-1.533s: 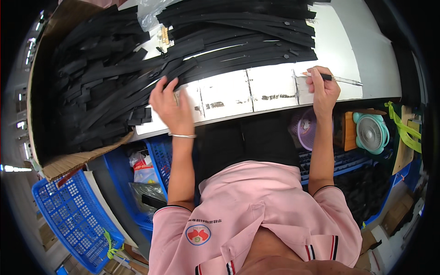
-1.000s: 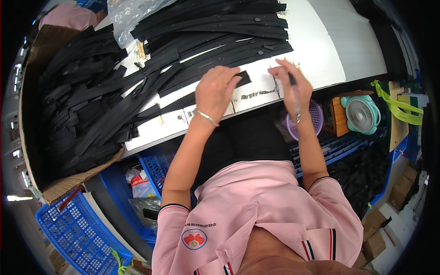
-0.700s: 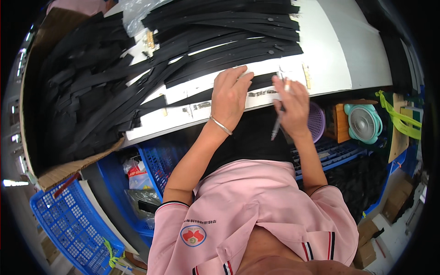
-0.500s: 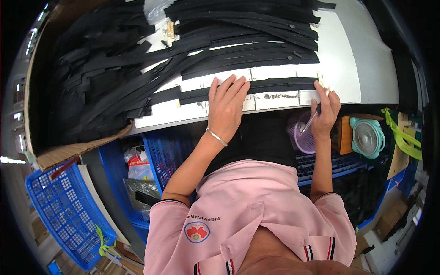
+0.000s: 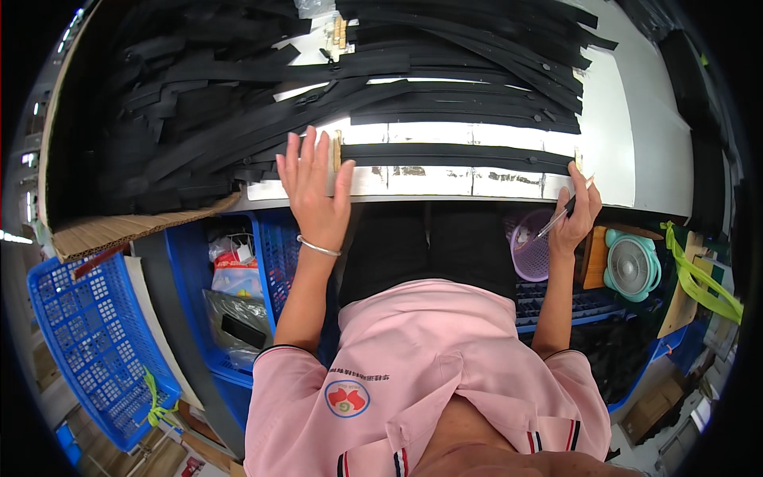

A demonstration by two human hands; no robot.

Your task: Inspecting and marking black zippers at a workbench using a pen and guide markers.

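Observation:
A long black zipper (image 5: 453,156) lies straight across a white board (image 5: 429,187) marked with lines and dark smudges. My left hand (image 5: 316,191) is flat with fingers spread, beside the zipper's left end and a small tan block (image 5: 337,151). Its fingertips reach the edge of the heaped black strips. At the zipper's right end, the index fingertip of my right hand (image 5: 579,213) touches the tape. Held in that same hand is a pen (image 5: 555,221), pointing down and to the left.
More black zippers (image 5: 477,103) lie in rows beyond, and a cardboard box (image 5: 143,222) of tangled black strips stands left. Below the table edge are blue baskets (image 5: 103,350), a purple basket (image 5: 534,258) and a teal fan (image 5: 633,265).
My left hand has moved left along the zipper, from its middle to its left end. My right hand stays at the right end with the pen. The whole view has shifted slightly.

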